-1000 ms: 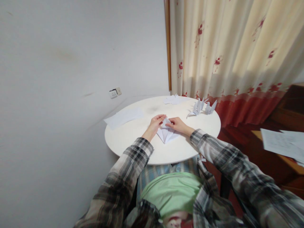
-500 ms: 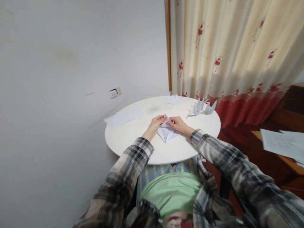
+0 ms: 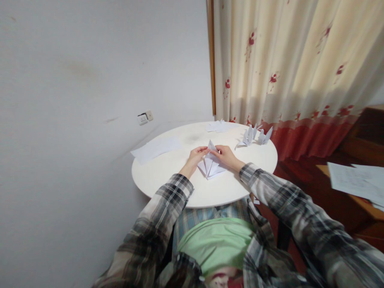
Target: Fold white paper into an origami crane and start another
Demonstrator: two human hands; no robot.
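Observation:
A partly folded white sheet of paper (image 3: 210, 165) is held over the middle of the round table, its pointed tip rising between my hands and its wider folded layers spread toward me. My left hand (image 3: 197, 157) pinches its left edge with thumb and fingers. On the opposite edge my right hand (image 3: 226, 156) grips the paper, thumb across the front. The fingertips of both hands nearly meet just below the tip. Folded paper cranes (image 3: 249, 136) stand beyond my right hand.
The white round table (image 3: 168, 180) touches the wall at the left. Flat paper sheets (image 3: 156, 149) lie on its left side, and more paper (image 3: 221, 126) lies at the far edge. Written sheets (image 3: 354, 180) rest on a wooden surface to the right. A flowered curtain (image 3: 276, 60) hangs behind.
The tip of the folded paper stands straighter and broader between my fingers, and its lower layers have opened slightly. Both hands stay nearly in place. The view has shifted a little.

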